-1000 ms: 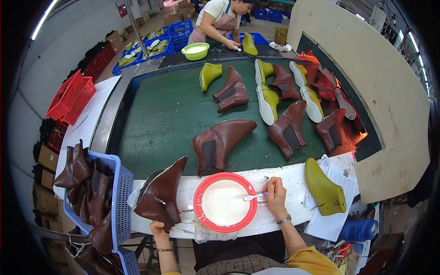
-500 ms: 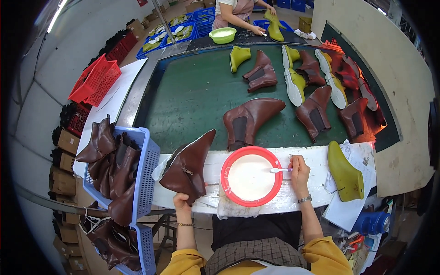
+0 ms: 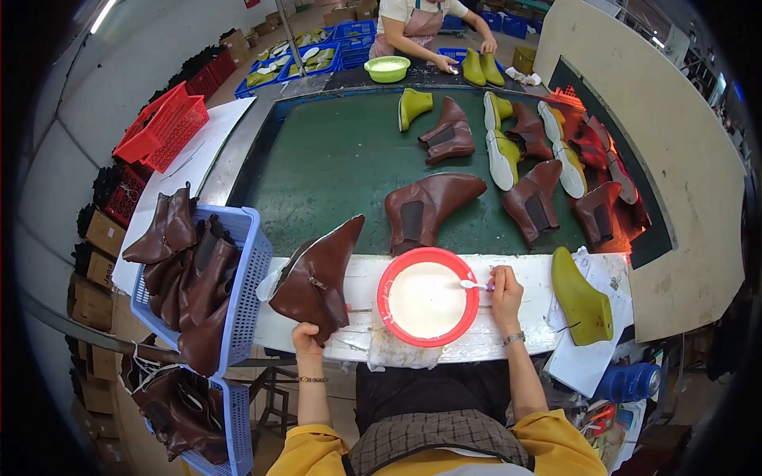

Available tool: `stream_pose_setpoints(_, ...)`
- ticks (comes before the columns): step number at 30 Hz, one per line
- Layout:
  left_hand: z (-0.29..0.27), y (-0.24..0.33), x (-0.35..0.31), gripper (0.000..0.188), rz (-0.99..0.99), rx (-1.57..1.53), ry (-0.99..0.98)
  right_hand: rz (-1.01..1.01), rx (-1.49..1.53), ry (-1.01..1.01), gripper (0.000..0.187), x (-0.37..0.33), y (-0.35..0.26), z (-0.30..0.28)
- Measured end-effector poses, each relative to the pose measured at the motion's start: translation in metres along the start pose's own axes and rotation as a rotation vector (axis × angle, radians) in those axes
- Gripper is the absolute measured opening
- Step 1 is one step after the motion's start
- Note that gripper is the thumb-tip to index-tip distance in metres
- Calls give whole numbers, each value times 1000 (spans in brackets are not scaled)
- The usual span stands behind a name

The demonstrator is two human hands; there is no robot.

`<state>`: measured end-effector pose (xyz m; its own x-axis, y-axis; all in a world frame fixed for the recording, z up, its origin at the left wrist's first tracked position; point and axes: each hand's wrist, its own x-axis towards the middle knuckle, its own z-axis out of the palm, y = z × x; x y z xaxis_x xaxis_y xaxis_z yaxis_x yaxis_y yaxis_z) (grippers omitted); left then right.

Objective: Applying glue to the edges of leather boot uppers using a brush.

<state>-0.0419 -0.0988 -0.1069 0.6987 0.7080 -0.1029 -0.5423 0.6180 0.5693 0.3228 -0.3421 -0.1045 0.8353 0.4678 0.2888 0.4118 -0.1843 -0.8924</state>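
A brown leather ankle boot upper is gripped at its top end by my left hand, its toe pointing up and its pale-edged underside turned to the left. Between my hands stands a red-rimmed bowl holding a milky white liquid. My right hand closes around a toothbrush-like brush, whose white head reaches over the bowl's right rim. To the right of that hand a yellow-green shoe last lies on white papers.
Beyond the white bench a green conveyor belt carries brown boots and yellow-green lasts. Blue baskets of boot uppers stand at left. A red basket sits farther back. Across the belt, a co-worker handles lasts near a green basin.
The whole view has shifted slightly. My hands keep their holds on the boot upper and the brush. Across the belt, the co-worker's tilted last now stands upright beside another.
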Motion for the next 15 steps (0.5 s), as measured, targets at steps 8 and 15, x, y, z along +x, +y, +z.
stream_pose_setpoints(8,-12,-6,3,93,-27,-6,9,11,-11,11,25,0,1,-2)
stream_pose_setpoints(15,-39,-8,7,93,-43,-83,-26,2,-8,7,27,1,3,-1)
